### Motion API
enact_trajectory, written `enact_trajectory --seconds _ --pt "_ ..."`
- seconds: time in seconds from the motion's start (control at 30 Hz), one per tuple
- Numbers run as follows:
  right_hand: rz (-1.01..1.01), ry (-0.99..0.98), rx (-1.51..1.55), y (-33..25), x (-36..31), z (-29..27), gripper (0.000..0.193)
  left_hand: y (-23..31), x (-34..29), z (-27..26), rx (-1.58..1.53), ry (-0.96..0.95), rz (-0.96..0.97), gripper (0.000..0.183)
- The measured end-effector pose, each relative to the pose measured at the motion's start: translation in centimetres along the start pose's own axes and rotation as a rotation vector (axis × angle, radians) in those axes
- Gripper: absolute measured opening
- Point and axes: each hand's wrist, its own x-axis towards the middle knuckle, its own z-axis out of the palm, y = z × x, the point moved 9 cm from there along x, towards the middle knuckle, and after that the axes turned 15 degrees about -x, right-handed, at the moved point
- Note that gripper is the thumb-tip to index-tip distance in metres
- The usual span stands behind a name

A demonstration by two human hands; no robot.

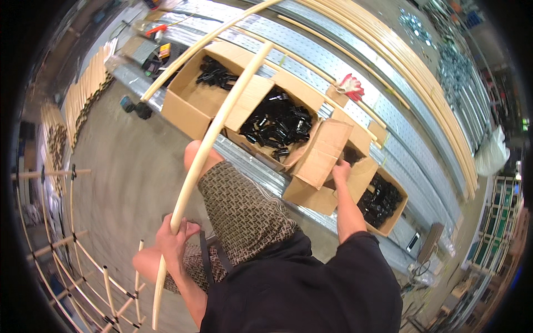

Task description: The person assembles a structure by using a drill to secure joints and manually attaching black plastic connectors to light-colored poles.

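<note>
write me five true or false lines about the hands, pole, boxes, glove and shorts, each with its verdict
1. The left hand holds a long pale pole. True.
2. The right hand also grips the pole. False: that hand reaches into a cardboard box.
3. The glove is red and white. True.
4. The leftmost box is brimful of black parts. False: much of its bottom shows bare.
5. The shorts are patterned. True.
</note>
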Motion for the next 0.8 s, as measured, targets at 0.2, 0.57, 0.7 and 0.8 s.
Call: enact_trajectory --seconds 0.2,0.57,0.7,0.8 --pt "-0.122 0.015 0.895 -6.2 -2.9 -13.1 0.027 -4.9 -0.9 -1.7 -0.219 0.002 0.015 0.030" --pt "-1.033 -1.288 0.947 -44.1 -35.2 -17.5 0.043 0.4 -4.0 -7.4 -0.614 0.075 0.291 0.044" --pt "-1.015 -1.643 0.916 -45.9 -44.7 -15.1 0.040 -2.3 -5.5 -8.5 -1.196 0.101 0.284 0.046" --pt "-1.042 -1.677 0.901 -45.5 -47.9 -13.9 0.040 -4.8 -6.6 -9.8 -1.355 0.193 0.261 0.045"
